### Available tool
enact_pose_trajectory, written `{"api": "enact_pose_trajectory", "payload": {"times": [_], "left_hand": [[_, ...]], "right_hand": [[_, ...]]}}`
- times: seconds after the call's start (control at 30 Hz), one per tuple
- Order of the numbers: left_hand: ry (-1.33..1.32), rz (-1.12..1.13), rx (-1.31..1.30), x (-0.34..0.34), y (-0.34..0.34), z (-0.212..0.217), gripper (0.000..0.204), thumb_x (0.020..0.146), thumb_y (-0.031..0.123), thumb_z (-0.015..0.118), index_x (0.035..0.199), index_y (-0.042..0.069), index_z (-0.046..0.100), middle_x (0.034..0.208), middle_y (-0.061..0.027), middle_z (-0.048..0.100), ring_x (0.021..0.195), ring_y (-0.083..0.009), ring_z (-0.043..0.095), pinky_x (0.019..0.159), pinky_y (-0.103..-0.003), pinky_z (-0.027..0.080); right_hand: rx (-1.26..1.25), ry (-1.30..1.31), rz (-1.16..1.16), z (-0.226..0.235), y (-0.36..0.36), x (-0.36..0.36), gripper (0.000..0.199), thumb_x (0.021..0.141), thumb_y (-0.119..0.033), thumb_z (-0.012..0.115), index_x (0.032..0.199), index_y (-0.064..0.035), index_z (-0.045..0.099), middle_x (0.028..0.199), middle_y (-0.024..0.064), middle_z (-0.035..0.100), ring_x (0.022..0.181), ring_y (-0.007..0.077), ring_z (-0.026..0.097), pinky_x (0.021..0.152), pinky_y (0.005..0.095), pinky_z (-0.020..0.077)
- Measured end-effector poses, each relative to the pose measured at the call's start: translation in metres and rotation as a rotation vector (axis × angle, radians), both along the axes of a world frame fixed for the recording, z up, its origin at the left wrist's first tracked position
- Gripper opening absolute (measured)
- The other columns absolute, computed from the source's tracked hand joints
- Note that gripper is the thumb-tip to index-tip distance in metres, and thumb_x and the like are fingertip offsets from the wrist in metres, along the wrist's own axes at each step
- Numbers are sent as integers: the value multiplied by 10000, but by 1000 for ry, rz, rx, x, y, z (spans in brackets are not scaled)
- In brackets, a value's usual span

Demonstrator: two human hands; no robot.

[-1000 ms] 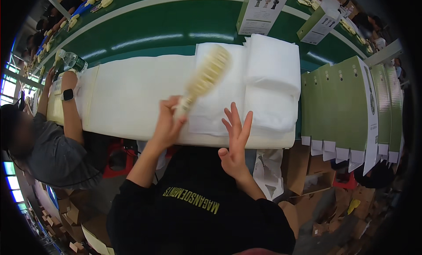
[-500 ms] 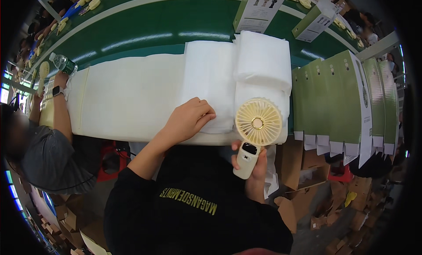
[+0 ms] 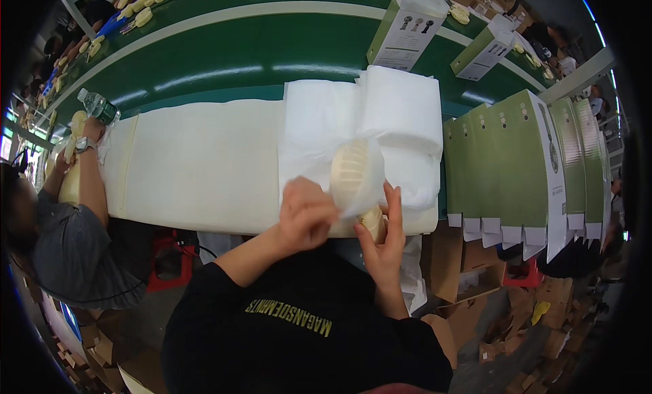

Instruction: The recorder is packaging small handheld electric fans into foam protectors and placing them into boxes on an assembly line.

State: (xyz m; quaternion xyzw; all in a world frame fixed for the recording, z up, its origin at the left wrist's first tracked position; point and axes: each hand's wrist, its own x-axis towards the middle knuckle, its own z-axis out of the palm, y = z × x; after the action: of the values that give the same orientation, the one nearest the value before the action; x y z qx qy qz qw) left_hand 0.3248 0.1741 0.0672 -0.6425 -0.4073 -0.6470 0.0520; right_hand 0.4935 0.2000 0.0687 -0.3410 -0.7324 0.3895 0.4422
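My right hand (image 3: 386,248) holds a cream handheld fan (image 3: 371,224) by its handle, fingers along one side and thumb on the other. A thin, see-through white bag (image 3: 363,177) covers the fan's round head, and the ribs of the grille show through it. My left hand (image 3: 305,216), slightly blurred, is curled with its fingertips at the bag's lower left edge. Just beyond both hands lie stacks of white bags (image 3: 319,116) on the pale padded table (image 3: 204,163).
Green-and-white boxes (image 3: 485,170) stand in a row on the right. Two more boxes (image 3: 407,27) sit on the green conveyor (image 3: 305,44) behind. At left, a co-worker's hand (image 3: 93,129) is near a water bottle (image 3: 98,105). Cardboard cartons (image 3: 468,258) lie below right.
The fan head was bare and is now inside a white bag. My left hand has come from the bag stack toward the fan; my right hand has raised and turned the fan.
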Motion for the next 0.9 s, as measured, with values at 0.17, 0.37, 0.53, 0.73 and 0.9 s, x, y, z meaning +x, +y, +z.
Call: {"api": "enact_pose_trajectory", "payload": {"times": [0.17, 0.37, 0.53, 0.73, 0.9], "left_hand": [[-174, -136, -245, 55, -15, -10, 348, 815, -56, 603, 1136, 48, 516, 1024, -121, 585, 933, -265, 595, 741, -316, 505], [-1078, -573, -797, 32, -9, 20, 475, 851, -24, 603, 1250, 73, 366, 1084, -149, 580, 1003, -211, 592, 743, -315, 540], [-659, -602, -847, 39, -9, 33, 353, 852, -19, 591, 1170, 91, 482, 1016, -95, 586, 916, -187, 630, 640, -303, 541], [261, -1097, -243, 75, 41, 99, 201, 765, 103, 673, 957, 88, 614, 946, -52, 595, 819, -224, 614, 655, -288, 499], [440, -734, 69, 139, 151, 139, 611, 691, 235, 766, 1241, 159, 511, 1441, -121, 316, 1290, -358, 341, 1057, -504, 288]], "right_hand": [[-34, 157, -116, -6, -1, 6, 453, 871, -24, 554, 1299, 36, 418, 1297, 239, 481, 1105, 315, 540, 956, 368, 417], [206, -158, -101, -12, -1, 33, 532, 871, -110, 579, 1329, 32, 350, 1328, 234, 436, 1190, 351, 464, 988, 446, 378], [652, -182, -403, -26, -15, 49, 724, 849, -209, 620, 1410, -30, 198, 1258, 198, 447, 1158, 344, 464, 1019, 520, 334], [792, -43, -612, 3, -16, 80, 684, 863, -239, 531, 1426, -100, 166, 1132, 149, 454, 1012, 301, 520, 897, 440, 411], [183, 995, -219, 45, -13, 62, 576, 855, -189, 531, 1354, -76, 267, 990, 108, 423, 736, 229, 517, 670, 349, 470]]}}
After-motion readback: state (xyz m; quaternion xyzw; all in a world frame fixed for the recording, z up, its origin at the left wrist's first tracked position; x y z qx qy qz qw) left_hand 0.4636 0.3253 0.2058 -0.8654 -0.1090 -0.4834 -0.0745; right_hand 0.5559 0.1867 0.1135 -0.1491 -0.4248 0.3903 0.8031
